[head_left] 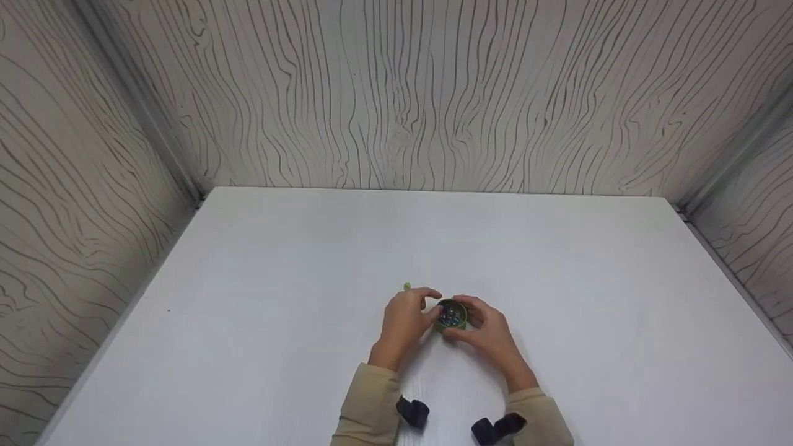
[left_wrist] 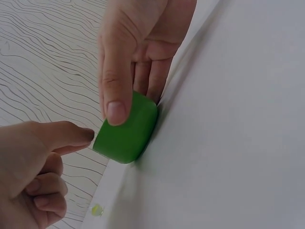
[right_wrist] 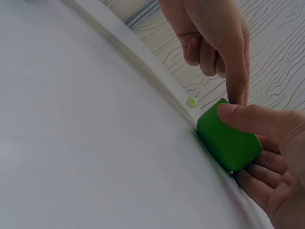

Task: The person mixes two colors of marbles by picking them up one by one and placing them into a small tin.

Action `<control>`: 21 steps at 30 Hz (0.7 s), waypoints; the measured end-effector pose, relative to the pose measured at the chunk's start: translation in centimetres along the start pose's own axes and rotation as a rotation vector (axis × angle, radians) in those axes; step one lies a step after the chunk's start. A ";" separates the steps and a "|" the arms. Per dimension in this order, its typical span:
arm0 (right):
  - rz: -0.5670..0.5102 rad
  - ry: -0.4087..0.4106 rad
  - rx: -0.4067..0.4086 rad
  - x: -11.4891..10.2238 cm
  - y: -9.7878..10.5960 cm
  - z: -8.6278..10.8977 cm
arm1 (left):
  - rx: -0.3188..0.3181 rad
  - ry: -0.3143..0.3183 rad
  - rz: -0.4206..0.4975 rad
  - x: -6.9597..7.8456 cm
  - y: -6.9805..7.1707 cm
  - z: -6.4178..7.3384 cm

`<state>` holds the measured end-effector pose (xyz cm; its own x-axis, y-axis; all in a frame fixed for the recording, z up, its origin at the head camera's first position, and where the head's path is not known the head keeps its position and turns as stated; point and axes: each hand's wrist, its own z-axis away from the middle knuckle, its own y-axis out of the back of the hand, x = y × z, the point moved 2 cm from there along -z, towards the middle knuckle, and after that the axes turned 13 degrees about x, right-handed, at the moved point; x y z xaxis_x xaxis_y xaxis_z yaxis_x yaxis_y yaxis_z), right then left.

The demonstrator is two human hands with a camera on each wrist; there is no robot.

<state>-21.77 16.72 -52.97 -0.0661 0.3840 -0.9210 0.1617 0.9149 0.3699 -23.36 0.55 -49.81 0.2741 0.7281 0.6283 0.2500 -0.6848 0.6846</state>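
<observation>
A small green cup [head_left: 452, 314] with several dark, shiny marbles [head_left: 450, 318] inside stands on the white table. My right hand [head_left: 489, 331] grips the cup from the right, its thumb on the near wall and its fingers round the far side. From the left, my left hand [head_left: 406, 319] reaches to the cup's mouth. Its thumb and index finger are apart at the rim, while the other fingers are bent in. Both wrist views show the cup's green outer wall [left_wrist: 131, 131] but not its inside. A yellow-green marble [right_wrist: 191, 102] lies on the table just beyond my left hand.
The white tabletop [head_left: 279, 266] spreads around both hands. Behind it rises a wall [head_left: 396, 93] with a wood-grain pattern, and similar panels stand at the left and right. A black wrist camera [head_left: 414, 412] sits at each sleeve.
</observation>
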 end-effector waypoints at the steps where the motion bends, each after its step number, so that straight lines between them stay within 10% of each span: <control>1: -0.001 0.000 0.000 0.0 0.0 0.0 | 0.006 0.000 0.005 -0.1 0.0 0.0; 21: 0.034 0.016 0.005 -0.1 -0.1 0.2 | 0.203 0.160 0.103 -2.3 0.9 -0.6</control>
<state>-21.59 16.57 -52.88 -0.0759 0.4167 -0.9059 0.1689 0.9007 0.4001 -24.29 -1.76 -50.45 0.1619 0.6391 0.7519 0.4141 -0.7356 0.5361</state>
